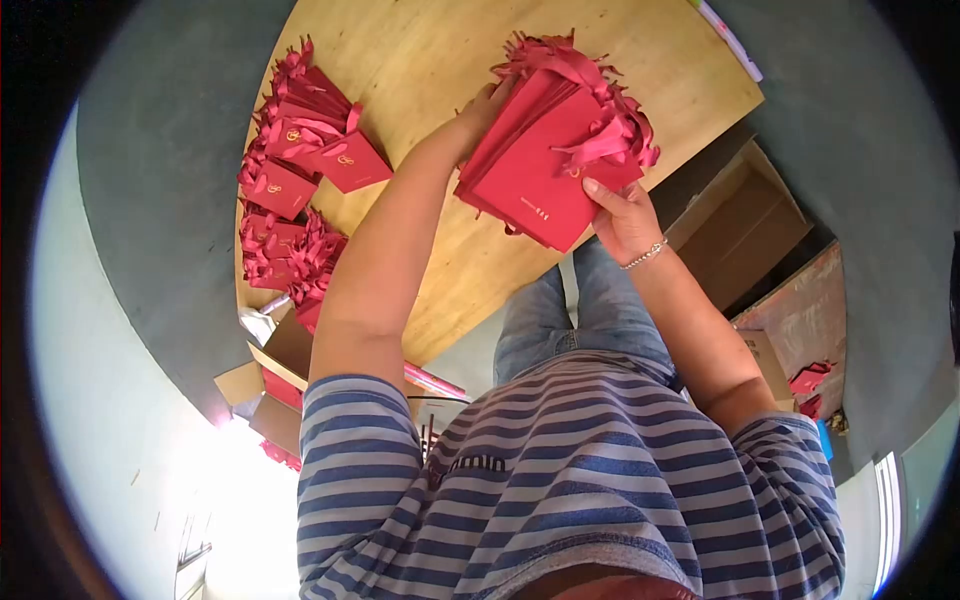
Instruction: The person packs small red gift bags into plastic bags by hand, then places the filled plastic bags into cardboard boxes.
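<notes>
A thick stack of red paper bags (535, 180) with gold print and red ribbon handles is held tilted above the wooden table. My right hand (622, 215), with a bracelet at the wrist, grips its lower right edge, thumb on the front bag and the other fingers mostly behind. At the stack's upper left side is my left hand (485, 108), closed on that edge, its fingertips partly hidden by the bags. The ribbons bunch along the top and right of the stack.
More red bags (345, 160) lie in overlapping piles along the left of the wooden table (440, 270). An open cardboard box (745, 215) stands at the right, and another box (275, 385) holding red items is at the lower left. A wrapped roll (730, 40) lies at the table's upper right edge.
</notes>
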Demonstrator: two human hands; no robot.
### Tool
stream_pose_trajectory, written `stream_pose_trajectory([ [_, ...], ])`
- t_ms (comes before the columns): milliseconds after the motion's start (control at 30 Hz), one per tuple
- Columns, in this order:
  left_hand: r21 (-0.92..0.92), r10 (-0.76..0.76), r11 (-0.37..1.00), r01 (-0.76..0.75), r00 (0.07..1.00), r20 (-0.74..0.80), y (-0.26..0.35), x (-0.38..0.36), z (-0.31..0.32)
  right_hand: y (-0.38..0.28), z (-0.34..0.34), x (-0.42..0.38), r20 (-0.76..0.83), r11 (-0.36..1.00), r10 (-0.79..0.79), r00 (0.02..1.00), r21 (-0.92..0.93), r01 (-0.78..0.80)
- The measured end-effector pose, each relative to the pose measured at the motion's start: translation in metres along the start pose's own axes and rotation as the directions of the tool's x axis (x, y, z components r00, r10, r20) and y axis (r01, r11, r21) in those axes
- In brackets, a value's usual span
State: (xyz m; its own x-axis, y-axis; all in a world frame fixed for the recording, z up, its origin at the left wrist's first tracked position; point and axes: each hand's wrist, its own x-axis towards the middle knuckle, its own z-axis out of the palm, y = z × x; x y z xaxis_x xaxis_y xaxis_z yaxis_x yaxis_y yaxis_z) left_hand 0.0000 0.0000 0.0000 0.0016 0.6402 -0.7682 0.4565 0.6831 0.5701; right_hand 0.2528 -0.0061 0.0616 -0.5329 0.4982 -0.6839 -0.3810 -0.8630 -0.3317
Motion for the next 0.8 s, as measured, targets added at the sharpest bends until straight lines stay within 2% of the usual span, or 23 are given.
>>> stream_pose_trajectory([
  [33, -0.351, 0.007, 0.936, 0.032, 0.994, 0.109, 0.036, -0.022, -0.012, -0.004, -0.001, 0.006, -0.018, 0.999, -0.045, 0.999, 0.009, 0.046],
  [67, -0.65, 0.057, 0.754, 0.097, 0.975, 0.213, 0.053, -0.031, -0.019, -0.007, -0.002, 0.01, -0.037, 0.996, -0.09, 0.995, 0.02, 0.09],
  [200, -0.548, -0.054, 0.799, 0.245, 0.938, 0.341, 0.038, -0.042, -0.042, 0.006, -0.001, 0.002, -0.097, 0.998, -0.056, 0.994, 0.025, 0.058],
  [267, -0.258, -0.002, 0.966, 0.009, 1.0, 0.029, 0.046, -0.05, -0.044, 0.019, 0.0, 0.003, -0.113, 0.998, -0.065, 0.991, -0.001, 0.065],
  [300, -0.118, 0.011, 0.993, -0.018, 0.998, -0.062, 0.065, -0.06, -0.043, 0.019, 0.001, 0.008, -0.105, 0.998, -0.066, 0.992, 0.002, 0.066],
  [367, 0.115, 0.086, 0.989, -0.088, 0.996, 0.019, 0.087, -0.063, -0.025, 0.019, 0.003, 0.008, -0.101, 0.994, -0.111, 0.989, -0.003, 0.111],
  [433, 0.059, 0.063, 0.996, -0.063, 0.998, 0.001, 0.068, -0.049, 0.005, 0.017, 0.002, 0.002, -0.119, 0.99, -0.139, 0.983, -0.012, 0.138],
  [500, 0.155, 0.15, 0.979, -0.134, 0.984, -0.095, 0.05, -0.035, 0.013, 0.018, 0.004, 0.002, -0.183, 0.98, -0.155, 0.971, -0.156, 0.127],
  [533, 0.162, 0.158, 0.977, -0.142, 0.983, -0.092, 0.049, -0.03, 0.009, 0.018, 0.007, 0.005, -0.264, 0.963, -0.146, 0.953, -0.259, 0.076],
  [600, 0.014, 0.204, 0.979, -0.204, 0.977, -0.059, 0.042, -0.027, 0.003, 0.018, 0.01, 0.012, -0.311, 0.912, -0.2, 0.929, -0.406, 0.061],
  [633, 0.0, 0.213, 0.977, -0.213, 0.976, -0.055, 0.04, -0.026, 0.001, 0.009, 0.012, 0.012, -0.235, 0.835, -0.193, 0.953, -0.55, 0.033],
  [667, 0.01, 0.214, 0.977, -0.214, 0.975, -0.06, 0.041, -0.024, 0.001, 0.008, 0.006, 0.011, -0.227, 0.837, -0.196, 0.954, -0.546, 0.041],
  [733, -0.083, 0.215, 0.974, -0.211, 0.976, 0.03, 0.044, -0.024, -0.003, 0.011, 0.001, 0.008, -0.209, 0.663, -0.317, 0.925, -0.747, 0.058],
  [767, -0.083, 0.215, 0.974, -0.211, 0.976, 0.033, 0.045, -0.024, -0.003, 0.013, -0.003, 0.002, -0.211, 0.663, -0.317, 0.925, -0.746, 0.057],
  [800, -0.098, 0.217, 0.972, -0.213, 0.976, 0.033, 0.049, -0.024, -0.003, 0.012, 0.003, -0.012, -0.347, 0.652, -0.325, 0.88, -0.756, -0.058],
])
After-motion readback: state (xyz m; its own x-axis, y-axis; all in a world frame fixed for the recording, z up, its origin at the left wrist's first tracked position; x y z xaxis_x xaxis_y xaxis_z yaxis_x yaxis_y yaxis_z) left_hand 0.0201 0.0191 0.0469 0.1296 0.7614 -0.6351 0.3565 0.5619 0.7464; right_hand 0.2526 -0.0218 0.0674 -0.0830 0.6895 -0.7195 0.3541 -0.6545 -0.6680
